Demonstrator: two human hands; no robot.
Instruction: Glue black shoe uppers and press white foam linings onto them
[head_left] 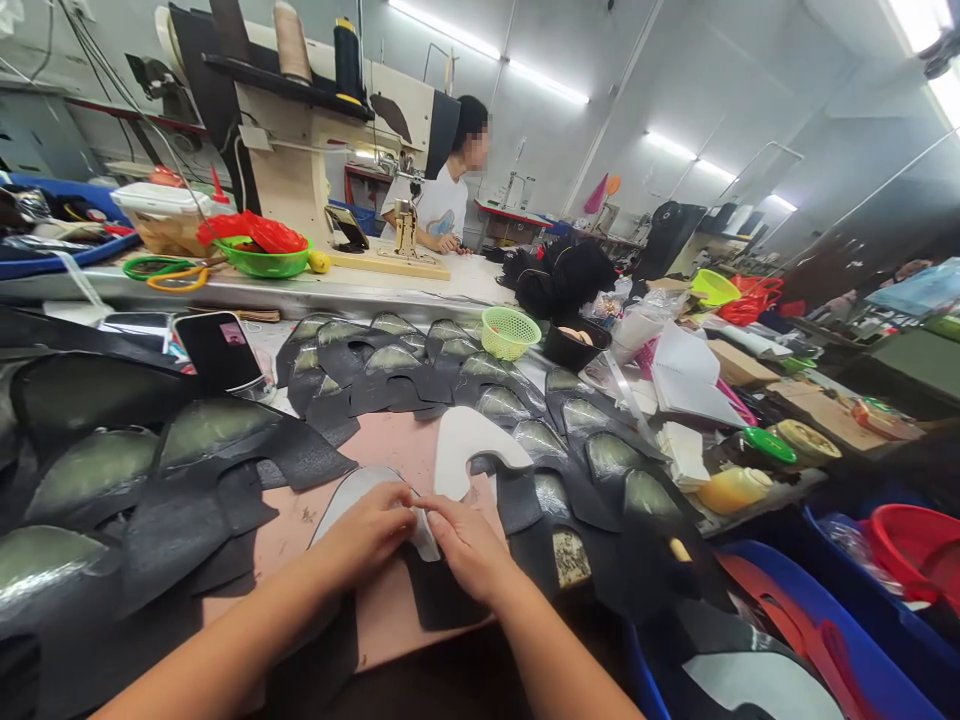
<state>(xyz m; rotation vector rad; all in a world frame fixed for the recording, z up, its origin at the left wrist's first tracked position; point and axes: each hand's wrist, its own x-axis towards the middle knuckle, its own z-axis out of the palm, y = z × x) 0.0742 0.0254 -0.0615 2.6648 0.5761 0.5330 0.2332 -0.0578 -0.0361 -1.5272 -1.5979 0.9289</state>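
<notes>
On a pink board [375, 620] lies a black curved shoe-upper piece [442, 595] with a light grey-white lining piece [352, 495] over it. My left hand [379, 525] is closed with its fingers curled on the lining piece. My right hand [469, 545] is closed at the lining's near right edge, thumb against the left hand's fingertips. A narrow pale end hangs between the hands, over the black piece. Just beyond them rests a thick white curved piece [459, 440], touched by neither hand. What the fingertips press is partly hidden.
Black pieces with shiny glued patches [217, 435] fan around the board. A phone [219, 350] stands at the left; a green basket [510, 332] sits ahead. Beyond are a sewing machine [300, 150] and a seated person [442, 200]. Jars [735, 490] and blue bins [795, 590] are at right.
</notes>
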